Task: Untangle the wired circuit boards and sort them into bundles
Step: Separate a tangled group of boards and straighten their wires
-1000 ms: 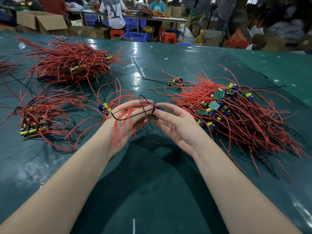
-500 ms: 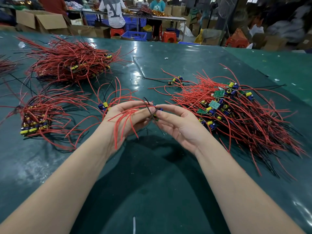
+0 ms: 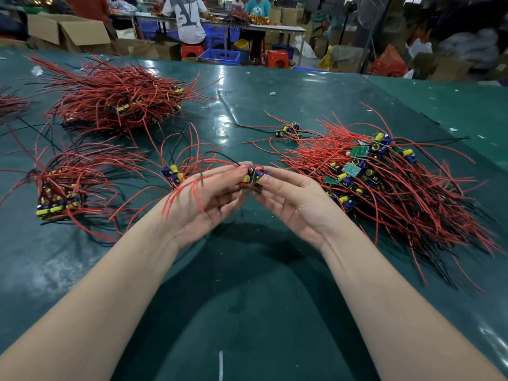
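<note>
The green surface (image 3: 275,105) carries the work in heaps, and the biggest, the loose tangle (image 3: 384,182) on the right, looks like the stock not yet sorted: red and black wires splayed every way with small green boards, yellow and blue parts showing near its top. On the left lie two gathered bundles, a far bundle (image 3: 115,103) and a near bundle (image 3: 59,193) whose boards sit stacked together at one end with the wires fanning out. A few stray boards (image 3: 287,130) sit apart between the heaps. Smallest is the board in hand (image 3: 251,178), held up over the surface between both hands: the left hand (image 3: 203,199) has its fingers curled round a sheaf of red wires and pinches at the board, with another small board cluster (image 3: 173,174) just behind it, and the right hand (image 3: 297,199) pinches the same board from the other side with thumb and fingertips. These pieces are probably very light, the boards stiff and a little fragile at the soldered joints, the wires springy and prone to snag, so the safer hold is likely on the board edges, drawing wires out gently rather than yanking
</note>
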The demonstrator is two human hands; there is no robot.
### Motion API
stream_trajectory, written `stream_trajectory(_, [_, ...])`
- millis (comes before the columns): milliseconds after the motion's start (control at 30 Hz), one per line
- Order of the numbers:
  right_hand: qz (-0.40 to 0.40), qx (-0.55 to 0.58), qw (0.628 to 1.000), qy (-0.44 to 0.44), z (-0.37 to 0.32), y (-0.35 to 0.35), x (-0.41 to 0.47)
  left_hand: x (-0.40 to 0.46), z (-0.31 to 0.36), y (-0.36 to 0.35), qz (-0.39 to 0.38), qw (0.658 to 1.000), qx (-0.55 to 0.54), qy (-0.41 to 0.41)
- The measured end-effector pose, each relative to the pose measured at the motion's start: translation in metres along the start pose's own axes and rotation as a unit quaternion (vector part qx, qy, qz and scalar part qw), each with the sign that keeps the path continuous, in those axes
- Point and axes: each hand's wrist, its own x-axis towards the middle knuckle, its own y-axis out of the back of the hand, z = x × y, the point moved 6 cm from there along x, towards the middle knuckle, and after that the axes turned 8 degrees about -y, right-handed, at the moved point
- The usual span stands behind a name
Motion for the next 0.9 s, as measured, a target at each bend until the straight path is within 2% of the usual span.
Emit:
stream_trajectory(67, [-0.005,0.005,1.0,0.005,-0.001,-0.002,0.0,-0.005,0.005,-0.001,-0.039,0.999,-0.03,-0.009])
stream_trajectory(267, [-0.023,0.023,0.999,-0.004,-0.001,-0.003,0.001,-0.001,0.0,-0.003,-0.039,0.997,-0.058,0.03])
stream_trajectory(433, [-0.035,0.04,0.998,-0.035,0.002,-0.005,-0.001,-0.007,-0.003,-0.009,-0.008,0.988,-0.129,0.082])
stream_trajectory(633, [-0.017,0.07,0.996,-0.047,0.006,-0.006,0.0,-0.011,0.0,-0.012,0.009,0.983,-0.157,0.094])
stream_trajectory(700, [-0.008,0.06,0.997,-0.043,0.005,-0.005,0.001,-0.011,0.003,-0.012,0.01,0.988,-0.134,0.072])
stream_trajectory(767, [0.013,0.045,0.998,-0.034,0.003,-0.002,0.002,-0.01,0.011,-0.009,0.017,0.998,-0.066,0.01])
stream_trajectory(900, [0.057,0.04,0.998,-0.006,-0.003,0.007,0.003,-0.011,0.027,-0.002,0.091,0.99,0.036,-0.097])
